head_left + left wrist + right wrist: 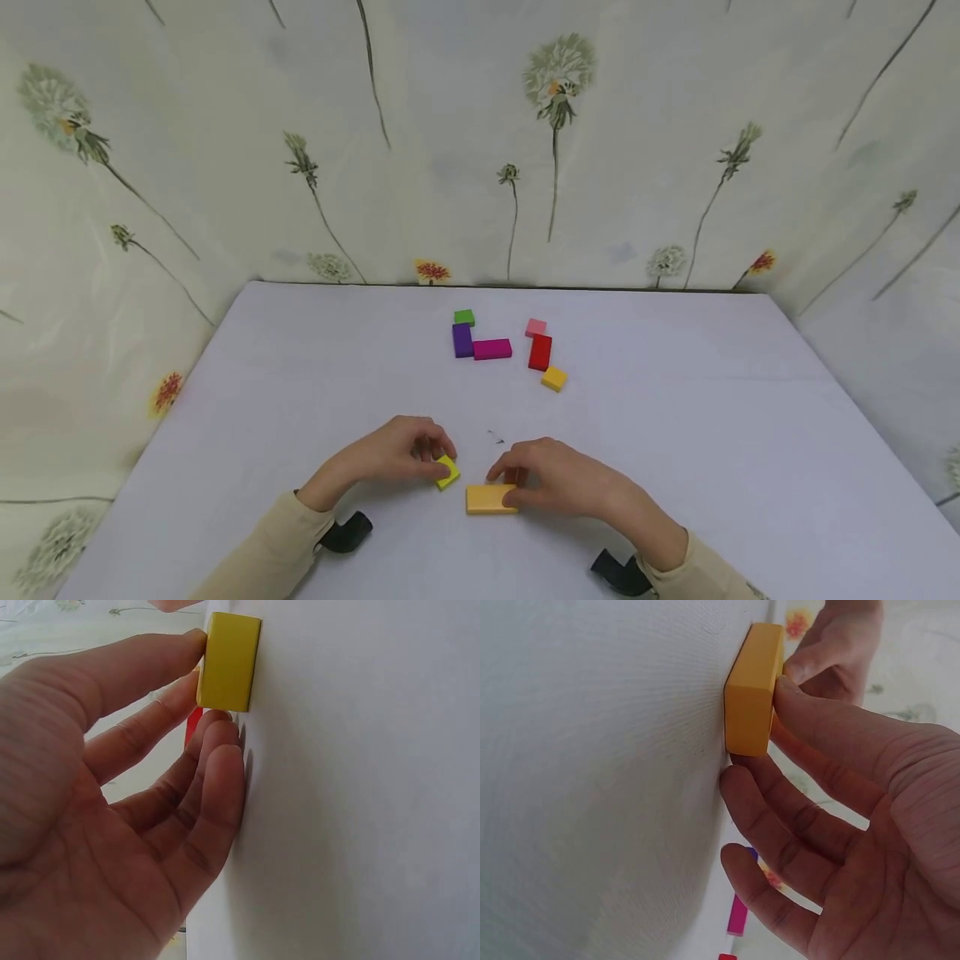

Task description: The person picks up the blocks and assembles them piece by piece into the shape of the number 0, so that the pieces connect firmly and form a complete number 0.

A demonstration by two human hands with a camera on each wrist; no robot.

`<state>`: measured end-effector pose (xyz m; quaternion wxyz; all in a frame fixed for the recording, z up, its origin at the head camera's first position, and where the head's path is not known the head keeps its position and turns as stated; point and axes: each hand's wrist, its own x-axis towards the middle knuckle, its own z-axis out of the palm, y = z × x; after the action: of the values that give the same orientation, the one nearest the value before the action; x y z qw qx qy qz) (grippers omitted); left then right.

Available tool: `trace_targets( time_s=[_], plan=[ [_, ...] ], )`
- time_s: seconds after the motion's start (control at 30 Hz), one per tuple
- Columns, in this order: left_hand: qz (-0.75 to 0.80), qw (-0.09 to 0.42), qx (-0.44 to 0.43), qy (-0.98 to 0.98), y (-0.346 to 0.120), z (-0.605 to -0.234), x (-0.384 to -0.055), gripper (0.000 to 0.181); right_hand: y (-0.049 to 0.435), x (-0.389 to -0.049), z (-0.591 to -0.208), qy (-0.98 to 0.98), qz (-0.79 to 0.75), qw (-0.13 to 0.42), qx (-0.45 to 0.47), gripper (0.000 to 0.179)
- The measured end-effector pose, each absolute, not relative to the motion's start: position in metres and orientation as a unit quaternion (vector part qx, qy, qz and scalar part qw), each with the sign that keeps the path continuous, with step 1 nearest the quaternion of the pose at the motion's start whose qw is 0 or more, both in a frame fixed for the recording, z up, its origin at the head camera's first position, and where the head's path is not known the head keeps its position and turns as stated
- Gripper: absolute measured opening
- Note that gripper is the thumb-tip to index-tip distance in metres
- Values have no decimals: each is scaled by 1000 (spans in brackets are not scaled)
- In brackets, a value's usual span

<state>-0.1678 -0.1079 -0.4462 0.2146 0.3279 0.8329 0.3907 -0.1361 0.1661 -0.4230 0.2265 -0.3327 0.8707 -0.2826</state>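
Note:
In the head view my left hand (405, 448) pinches a small yellow block (448, 473) between thumb and index finger. The left wrist view shows this yellow block (231, 664) close against the white tabletop, with the other fingers bent below it. Just to the right, my right hand (558, 479) holds a longer orange-yellow block (486, 499) by its right end, which the thumb partly hides. That block (751, 712) lies on the table in the right wrist view, thumb on its top and fingers at its far side. A short gap separates the two blocks.
Farther back on the table (360, 358) lie a green block (464, 317), a purple block (462, 341) and a magenta block (492, 349) close together. To their right, a pink block (536, 327), a red block (540, 352) and an orange-yellow cube (554, 379) form a slanting row.

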Motion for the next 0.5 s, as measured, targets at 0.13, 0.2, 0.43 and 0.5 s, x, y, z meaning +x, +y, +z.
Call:
trace_targets(
  time_s=[0.13, 0.2, 0.43, 0.5],
  plan=[
    [399, 225, 339, 822, -105, -444, -167, 16, 167, -135, -422, 871, -283, 227, -331, 27],
    [402, 229, 343, 817, -104, -444, -166, 16, 168, -135, -422, 872, -281, 226, -331, 27],
    [396, 236, 343, 818, -102, -444, -164, 16, 168, -135, -422, 872, -280, 225, -333, 26],
    [394, 238, 343, 818, -101, -444, -163, 16, 169, -135, -422, 871, -281, 226, -333, 26]
  ],
)
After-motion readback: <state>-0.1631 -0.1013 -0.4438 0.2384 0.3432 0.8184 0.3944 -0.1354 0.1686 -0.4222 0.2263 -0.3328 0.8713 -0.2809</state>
